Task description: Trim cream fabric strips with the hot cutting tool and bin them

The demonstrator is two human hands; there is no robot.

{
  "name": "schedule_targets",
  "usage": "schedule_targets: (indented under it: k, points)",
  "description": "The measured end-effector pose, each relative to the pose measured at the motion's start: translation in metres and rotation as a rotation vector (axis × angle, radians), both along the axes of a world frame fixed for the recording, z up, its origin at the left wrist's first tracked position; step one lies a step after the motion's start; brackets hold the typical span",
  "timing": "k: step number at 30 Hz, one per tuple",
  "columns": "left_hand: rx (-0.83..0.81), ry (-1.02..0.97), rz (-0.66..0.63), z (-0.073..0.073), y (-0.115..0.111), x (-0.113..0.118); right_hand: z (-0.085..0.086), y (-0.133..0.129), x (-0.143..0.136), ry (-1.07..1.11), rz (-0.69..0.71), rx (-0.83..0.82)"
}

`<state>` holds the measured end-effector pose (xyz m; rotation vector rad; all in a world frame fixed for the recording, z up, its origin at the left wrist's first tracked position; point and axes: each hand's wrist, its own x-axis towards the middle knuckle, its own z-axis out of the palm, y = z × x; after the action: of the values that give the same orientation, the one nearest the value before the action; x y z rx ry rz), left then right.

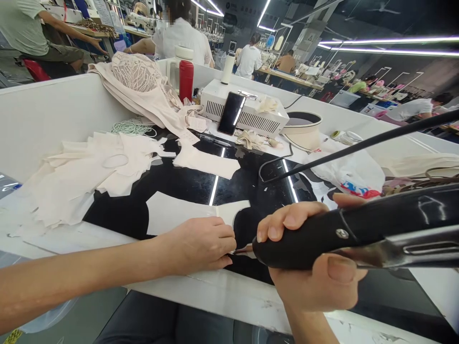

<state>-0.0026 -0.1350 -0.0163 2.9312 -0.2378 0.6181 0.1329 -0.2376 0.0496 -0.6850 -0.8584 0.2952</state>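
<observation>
On black surface (190,184): pale curved panel (175,211); left fingers (225,244) closed, right fingers (292,219) gripping tool (304,241).

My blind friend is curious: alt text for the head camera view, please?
A person's right hand holds a black-handled tool, its tip by the left hand, at a pale cut piece on a glossy black surface; other people work beyond.

We can make out no words. We see a triangular sign (310,37) on the pillar (312,24); left of the pillar, pale lettering on the dark wall (247,6) is too small for us to read.
</observation>
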Motion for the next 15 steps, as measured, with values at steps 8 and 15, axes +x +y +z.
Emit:
schedule_targets:
  k: [8, 15]
  points:
    - [-0.023, -0.066, 0.018, -0.0028, -0.0011, 0.0024, -0.005, 0.0022, 0.0038, -0.043, -0.006, -0.004]
    - [-0.09, -0.049, 0.029, 0.0002, -0.0012, 0.0017, -0.0067, 0.0018, 0.0053, -0.053, -0.002, -0.002]
